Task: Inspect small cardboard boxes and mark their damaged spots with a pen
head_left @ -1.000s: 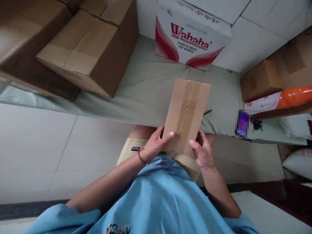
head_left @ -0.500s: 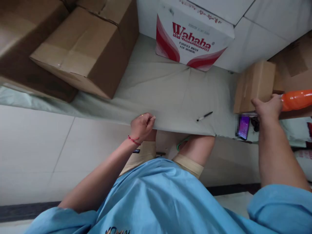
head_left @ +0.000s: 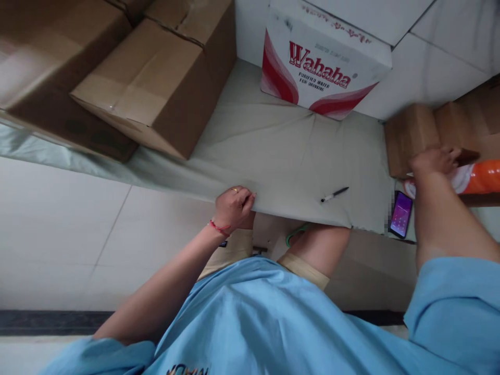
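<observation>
My left hand (head_left: 234,205) is curled into a fist and rests on the near edge of the cloth-covered surface (head_left: 273,161). It wears a ring and a red string bracelet. Far to the right, my right hand (head_left: 435,159) reaches over small cardboard boxes (head_left: 414,135); its fingers are smeared by motion and partly lost against the cardboard. Just beyond that wrist lies a bottle with orange contents (head_left: 484,176), partly covered by my forearm. A phone (head_left: 401,214) with a lit purple screen sits below the boxes, beside my forearm.
A black and white pen (head_left: 335,195) lies on the cloth near the front edge. Large cardboard cartons (head_left: 144,78) stand at the left. A white and red Wahaha water carton (head_left: 324,67) stands against the tiled wall. My legs are under the front edge.
My right hand has shifted over the small boxes, and the orange bottle now shows behind my wrist. My left fist stays at the edge. The whole view has moved slightly.
</observation>
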A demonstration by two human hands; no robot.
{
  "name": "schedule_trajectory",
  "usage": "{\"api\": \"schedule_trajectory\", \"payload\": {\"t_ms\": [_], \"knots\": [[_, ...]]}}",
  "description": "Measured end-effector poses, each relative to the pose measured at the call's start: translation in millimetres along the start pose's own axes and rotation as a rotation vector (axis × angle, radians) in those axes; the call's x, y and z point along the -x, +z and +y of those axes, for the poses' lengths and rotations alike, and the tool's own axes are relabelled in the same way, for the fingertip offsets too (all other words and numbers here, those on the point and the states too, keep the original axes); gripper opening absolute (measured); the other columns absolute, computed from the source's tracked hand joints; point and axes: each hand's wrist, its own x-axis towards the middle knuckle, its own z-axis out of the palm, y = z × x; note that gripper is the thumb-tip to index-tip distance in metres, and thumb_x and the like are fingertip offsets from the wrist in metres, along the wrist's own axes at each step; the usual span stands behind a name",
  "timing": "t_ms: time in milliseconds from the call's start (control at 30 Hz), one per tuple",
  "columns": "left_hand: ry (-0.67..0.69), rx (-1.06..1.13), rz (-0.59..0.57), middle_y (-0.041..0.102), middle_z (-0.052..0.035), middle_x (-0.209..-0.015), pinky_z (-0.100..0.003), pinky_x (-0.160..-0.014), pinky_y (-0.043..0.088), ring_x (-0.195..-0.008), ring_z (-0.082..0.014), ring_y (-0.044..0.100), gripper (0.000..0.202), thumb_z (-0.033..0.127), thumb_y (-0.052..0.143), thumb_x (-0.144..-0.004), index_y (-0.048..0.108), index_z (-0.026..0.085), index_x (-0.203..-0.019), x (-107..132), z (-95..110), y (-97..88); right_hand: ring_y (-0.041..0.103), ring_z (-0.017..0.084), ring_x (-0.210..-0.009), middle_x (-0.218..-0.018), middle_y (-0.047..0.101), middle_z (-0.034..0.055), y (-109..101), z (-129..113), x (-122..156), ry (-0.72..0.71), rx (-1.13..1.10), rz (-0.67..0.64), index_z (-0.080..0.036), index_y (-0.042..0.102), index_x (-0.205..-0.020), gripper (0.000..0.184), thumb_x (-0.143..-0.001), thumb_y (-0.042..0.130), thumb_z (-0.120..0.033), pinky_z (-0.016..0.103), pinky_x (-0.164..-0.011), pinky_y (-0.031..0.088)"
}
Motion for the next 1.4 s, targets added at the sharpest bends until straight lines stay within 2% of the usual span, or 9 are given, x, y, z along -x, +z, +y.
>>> {"api": "schedule_trajectory", "payload": {"t_ms": [100, 200, 333, 500, 633, 800, 967, 1167, 1400], "knots": [[0.014, 0.030, 0.013, 0.071, -0.0081, -0.084, -0.033, -0.076, 0.049, -0.081, -0.0225, 0.066, 0.024, 0.033, 0.052, -0.101, 0.068, 0.022, -0.088, 3, -1, -5.4, 0.038, 0.038, -0.140, -0.147, 0.039, 0.0419, -7, -12, 22, 0.063, -0.075, -0.105, 0.006, 0.062, -0.129, 0.066, -0.086, 0.089, -0.036, 0.057, -0.095, 0.032], [-0.013, 0.060, 0.117, 0.072, -0.0074, -0.097, -0.034, -0.080, 0.054, -0.081, -0.0197, 0.065, 0.022, 0.032, 0.051, -0.102, 0.068, 0.021, -0.109, 9, -8, -16.1, 0.044, 0.034, -0.138, -0.150, 0.042, 0.0363, -17, -28, 89, -0.235, -0.390, 0.055, -0.004, 0.064, -0.127, 0.044, -0.087, 0.078, -0.018, 0.055, -0.106, 0.037], [-0.070, 0.000, 0.609, 0.065, -0.0119, -0.115, -0.037, -0.076, 0.056, -0.095, -0.0235, 0.064, 0.044, 0.053, 0.066, -0.097, 0.060, 0.020, -0.125, 10, -30, -38.6, 0.052, 0.035, -0.139, -0.145, 0.058, 0.0218, -16, -45, 238, -0.823, -0.749, 0.125, -0.017, 0.063, -0.132, 0.041, -0.092, 0.061, -0.024, 0.060, -0.117, 0.043], [-0.093, -0.197, 0.985, 0.057, -0.0194, -0.141, -0.057, -0.110, 0.049, -0.135, -0.0367, 0.052, 0.102, 0.087, 0.073, -0.080, 0.046, 0.013, -0.144, -25, -71, -88.8, 0.065, 0.032, -0.122, -0.132, 0.069, 0.0167, 0, -64, 354, -0.936, -0.907, 0.045, -0.023, 0.066, -0.127, 0.029, -0.100, 0.057, -0.029, 0.054, -0.109, 0.053], [-0.140, -0.171, 0.862, 0.030, -0.0122, -0.177, -0.065, -0.137, 0.005, -0.164, -0.0405, 0.025, 0.129, 0.092, 0.076, -0.074, 0.015, 0.021, -0.163, -64, -103, -123.2, 0.067, 0.032, -0.113, -0.123, 0.072, 0.0170, 7, -74, 361, -0.776, -0.926, 0.053, -0.022, 0.067, -0.121, 0.026, -0.101, 0.057, -0.035, 0.055, -0.107, 0.053], [-0.254, -0.080, 0.819, 0.028, -0.0062, -0.180, -0.069, -0.133, 0.019, -0.163, -0.0406, 0.019, 0.140, 0.067, 0.100, -0.063, 0.016, 0.025, -0.166, -89, -109, -122.5, 0.067, 0.032, -0.109, -0.116, 0.074, 0.0159, 7, -76, 360, -0.789, -0.882, 0.054, -0.021, 0.069, -0.112, 0.020, -0.101, 0.057, -0.033, 0.053, -0.104, 0.052], [-0.266, 0.002, 0.861, 0.043, -0.0158, -0.167, -0.063, -0.134, 0.027, -0.154, -0.0373, 0.039, 0.123, 0.056, 0.102, -0.064, 0.031, 0.014, -0.155, -83, -92, -119.3, 0.066, 0.028, -0.100, -0.107, 0.075, 0.0116, 6, -79, 364, -0.807, -0.842, 0.092, -0.022, 0.070, -0.100, 0.012, -0.100, 0.059, -0.027, 0.048, -0.100, 0.052], [-0.276, 0.057, 0.630, 0.009, -0.0287, -0.183, -0.061, -0.139, 0.001, -0.170, -0.0413, 0.011, 0.154, 0.055, 0.104, -0.062, 0.007, -0.002, -0.168, -72, -61, -136.6, 0.065, 0.025, -0.097, -0.103, 0.076, 0.0102, 7, -82, 364, -0.807, -0.793, 0.238, -0.022, 0.072, -0.096, 0.012, -0.099, 0.061, -0.023, 0.042, -0.096, 0.053], [-0.132, 0.223, 0.787, 0.043, -0.0159, -0.166, -0.062, -0.138, 0.016, -0.155, -0.0370, 0.038, 0.126, 0.048, 0.107, -0.051, 0.042, 0.012, -0.152, -64, -45, -134.1, 0.065, 0.026, -0.097, -0.102, 0.078, 0.0106, 10, -83, 366, -0.762, -0.800, 0.203, -0.022, 0.073, -0.094, 0.013, -0.097, 0.061, -0.021, 0.043, -0.095, 0.052]]}}
